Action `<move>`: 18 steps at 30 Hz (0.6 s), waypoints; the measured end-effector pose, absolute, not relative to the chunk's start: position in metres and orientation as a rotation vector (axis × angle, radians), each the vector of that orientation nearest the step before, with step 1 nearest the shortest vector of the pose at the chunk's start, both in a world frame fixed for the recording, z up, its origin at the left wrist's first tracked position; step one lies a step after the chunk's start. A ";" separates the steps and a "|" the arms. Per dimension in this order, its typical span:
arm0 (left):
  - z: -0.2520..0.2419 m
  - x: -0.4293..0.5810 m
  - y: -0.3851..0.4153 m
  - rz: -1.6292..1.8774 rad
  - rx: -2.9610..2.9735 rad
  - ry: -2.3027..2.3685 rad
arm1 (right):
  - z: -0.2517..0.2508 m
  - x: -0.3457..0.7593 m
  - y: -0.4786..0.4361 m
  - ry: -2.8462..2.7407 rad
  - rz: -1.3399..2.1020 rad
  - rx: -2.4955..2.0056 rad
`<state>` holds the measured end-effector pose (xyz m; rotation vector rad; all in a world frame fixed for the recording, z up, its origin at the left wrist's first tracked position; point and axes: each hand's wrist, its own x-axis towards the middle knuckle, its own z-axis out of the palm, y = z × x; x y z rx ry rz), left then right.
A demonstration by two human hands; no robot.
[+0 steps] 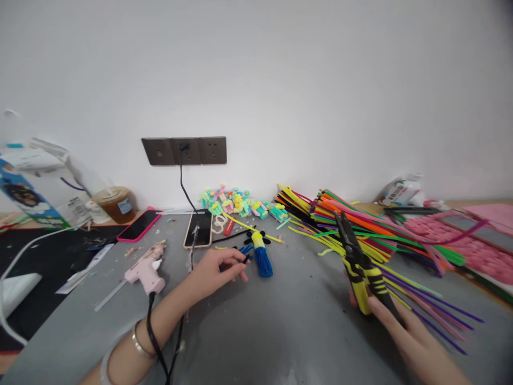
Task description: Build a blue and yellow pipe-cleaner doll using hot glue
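My left hand [214, 272] is over the middle of the table, thumb and fingers pinched on a short black piece of pipe cleaner [246, 259]. Just right of it lies a small pipe-cleaner figure [262, 259] with a blue lower part, a yellow upper part and black loops. Short blue pipe-cleaner pieces [246, 249] are partly hidden behind the fingers. My right hand [401, 326] grips pliers [363, 275] by their yellow and black handles, the dark jaws pointing up and away. Behind the pliers spreads a bundle of coloured pipe cleaners [328, 211].
A pink glue gun [145, 271] lies left, its black cord passing under my left forearm. Two phones [139, 225] lie farther back. Small pastel figures [236, 203] are heaped by the wall. A drink cup [116, 204] stands at the left, and pink braided material [452, 235] lies right.
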<state>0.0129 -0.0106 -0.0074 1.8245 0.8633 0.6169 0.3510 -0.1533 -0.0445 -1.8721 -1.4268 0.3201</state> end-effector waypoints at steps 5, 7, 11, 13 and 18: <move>-0.011 0.013 -0.011 0.636 1.773 0.850 | -0.030 0.325 -0.149 -1.514 0.428 -1.825; -0.012 0.013 -0.012 0.633 1.762 0.832 | -0.029 0.313 -0.150 -1.612 0.405 -1.816; -0.009 0.013 -0.014 0.595 1.760 0.811 | -0.028 0.291 -0.152 -1.782 0.291 -1.804; -0.006 0.013 -0.015 0.547 1.764 0.786 | -0.028 0.284 -0.152 -1.837 0.246 -1.821; -0.001 0.011 -0.016 0.496 1.821 0.744 | -0.031 0.276 -0.148 -1.941 0.276 -1.832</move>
